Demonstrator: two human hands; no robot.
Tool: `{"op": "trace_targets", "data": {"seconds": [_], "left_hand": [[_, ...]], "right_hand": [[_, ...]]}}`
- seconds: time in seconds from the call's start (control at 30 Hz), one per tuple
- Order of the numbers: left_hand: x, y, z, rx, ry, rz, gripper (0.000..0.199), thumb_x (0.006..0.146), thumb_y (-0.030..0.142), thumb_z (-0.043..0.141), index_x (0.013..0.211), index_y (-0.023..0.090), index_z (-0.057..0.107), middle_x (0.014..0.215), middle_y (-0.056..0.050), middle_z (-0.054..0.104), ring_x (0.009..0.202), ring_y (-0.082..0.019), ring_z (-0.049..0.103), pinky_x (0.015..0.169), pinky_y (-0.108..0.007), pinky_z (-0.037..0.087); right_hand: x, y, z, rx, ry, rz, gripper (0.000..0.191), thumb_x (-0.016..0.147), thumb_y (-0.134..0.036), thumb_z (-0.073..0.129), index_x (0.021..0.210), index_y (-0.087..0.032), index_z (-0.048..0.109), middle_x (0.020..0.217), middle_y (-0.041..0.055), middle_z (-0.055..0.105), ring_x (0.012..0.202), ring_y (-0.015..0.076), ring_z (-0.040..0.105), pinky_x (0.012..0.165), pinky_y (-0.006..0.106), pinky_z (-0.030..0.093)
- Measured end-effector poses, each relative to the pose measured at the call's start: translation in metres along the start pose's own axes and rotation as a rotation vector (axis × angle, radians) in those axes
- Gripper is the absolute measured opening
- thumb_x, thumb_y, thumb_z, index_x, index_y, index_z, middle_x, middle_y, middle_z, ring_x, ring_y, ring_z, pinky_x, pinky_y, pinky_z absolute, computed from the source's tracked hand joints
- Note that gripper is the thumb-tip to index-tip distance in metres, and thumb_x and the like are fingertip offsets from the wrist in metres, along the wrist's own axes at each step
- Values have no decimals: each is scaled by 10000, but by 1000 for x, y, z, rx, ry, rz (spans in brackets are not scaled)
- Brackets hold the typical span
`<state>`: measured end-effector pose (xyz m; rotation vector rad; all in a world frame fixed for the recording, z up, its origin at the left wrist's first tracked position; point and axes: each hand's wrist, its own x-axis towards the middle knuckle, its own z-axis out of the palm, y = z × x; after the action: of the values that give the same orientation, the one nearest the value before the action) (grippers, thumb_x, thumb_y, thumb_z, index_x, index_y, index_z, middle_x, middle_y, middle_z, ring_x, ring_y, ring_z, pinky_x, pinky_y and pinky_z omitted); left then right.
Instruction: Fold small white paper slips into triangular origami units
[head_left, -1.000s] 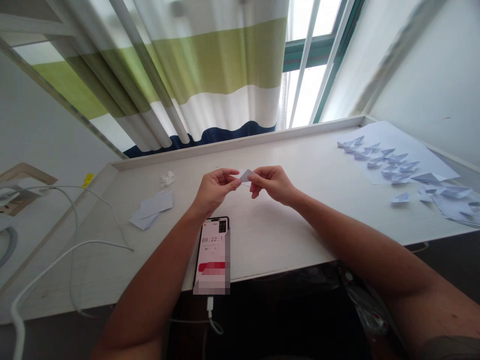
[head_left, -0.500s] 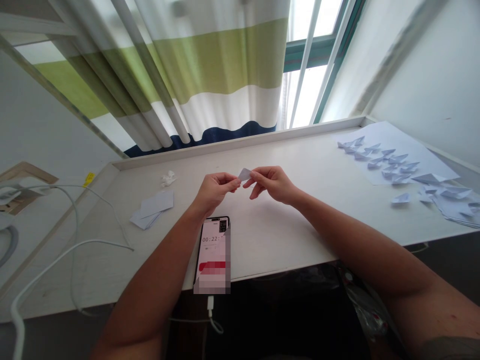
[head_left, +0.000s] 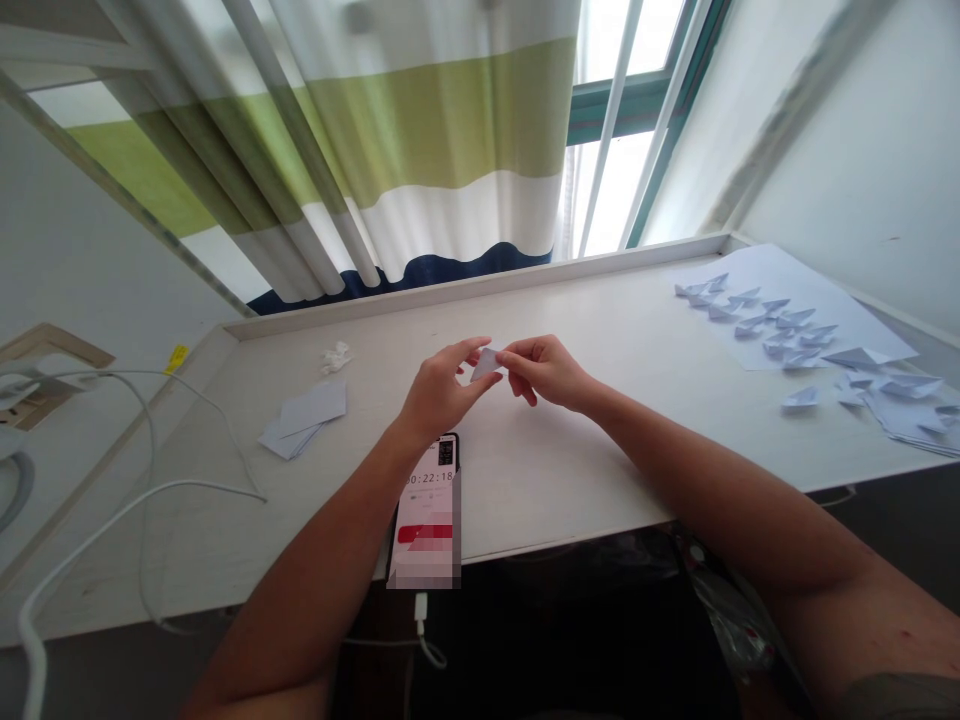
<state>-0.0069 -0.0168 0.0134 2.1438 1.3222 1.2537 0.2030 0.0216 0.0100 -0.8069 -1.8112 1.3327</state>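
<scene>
A small folded white paper point(head_left: 487, 363) is held up between my two hands, above the middle of the white table. My right hand point(head_left: 546, 370) pinches its right side between thumb and fingers. From the left, my left hand point(head_left: 444, 388) has its thumb along the paper's lower edge and its fingers curled behind and above it. Part of the left fingers is hidden by the paper. Below my left wrist lies a phone point(head_left: 427, 515) showing a running timer.
Several folded paper boats point(head_left: 799, 399) stand at the right on and around a large white sheet point(head_left: 757, 262). At the left lie loose paper pieces point(head_left: 315, 405), a crumpled paper point(head_left: 337, 357) and white cables point(head_left: 187, 484).
My left hand has shifted slightly right and its thumb and fingers have spread wider around the paper. The folded paper has turned and sits slightly lower.
</scene>
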Motion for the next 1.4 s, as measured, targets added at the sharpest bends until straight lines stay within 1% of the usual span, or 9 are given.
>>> {"op": "trace_targets", "data": {"seconds": [0.13,0.33,0.43,0.57,0.73,0.9,1.17,1.3,1.4], "left_hand": [[-1,0,-1,89,-38,5,382,929,465,821,1229,228,824,1023,-96,839,877,-244,742,791,-368,572],[-2,-1,-2,149,-68,-17,369,941,466,808,1227,236,846,949,-83,834,784,-238,725,763,-366,559],[-2,-4,-1,80,-47,-34,366,959,514,789,1197,243,853,926,-77,839,771,-234,739,753,-359,566],[-1,-3,0,-112,-65,-84,380,941,529,817,1164,222,842,992,-100,859,871,-251,794,806,-364,608],[0,1,1,-312,-125,-146,435,919,549,849,1176,199,818,986,-117,856,879,-248,809,838,-379,631],[0,-2,0,-369,-160,-156,454,909,527,866,1214,197,800,1048,-125,857,913,-248,820,873,-397,642],[-1,-4,-2,-257,-201,-99,411,1032,481,720,1333,204,758,1067,-118,864,929,-246,829,876,-385,624],[-3,-7,1,-128,-202,-83,411,1079,450,636,1405,207,706,1076,-121,865,983,-272,839,880,-393,638],[-4,-5,2,-23,-205,-90,389,1104,357,574,1456,207,639,1234,-137,845,1121,-285,829,950,-402,645]], "right_hand": [[-1,2,3,-99,-32,1,469,1010,-533,695,694,-187,680,537,-22,646,388,71,494,441,230,375],[-1,3,2,-94,-3,-12,499,985,-585,720,695,-181,683,550,-11,652,414,84,535,454,230,414],[0,5,2,-22,-10,-45,497,923,-644,787,769,-177,718,616,2,689,466,104,598,465,235,463],[2,7,1,60,10,-85,496,829,-651,887,881,-173,762,673,3,701,524,123,627,459,249,514],[5,10,-2,90,41,-125,488,805,-627,922,913,-171,783,709,14,715,568,129,631,463,260,539],[8,14,-6,70,56,-118,482,804,-617,928,895,-164,793,699,10,705,536,113,612,461,264,543],[5,15,-8,-67,79,-143,478,874,-631,855,982,-171,780,752,25,744,577,140,669,505,281,546],[1,13,0,-225,112,-166,357,967,-533,754,1043,-185,737,793,27,772,580,141,687,588,303,547],[1,13,9,-361,151,-163,275,959,-415,725,1137,-209,686,809,13,776,650,167,708,638,313,525]]}}
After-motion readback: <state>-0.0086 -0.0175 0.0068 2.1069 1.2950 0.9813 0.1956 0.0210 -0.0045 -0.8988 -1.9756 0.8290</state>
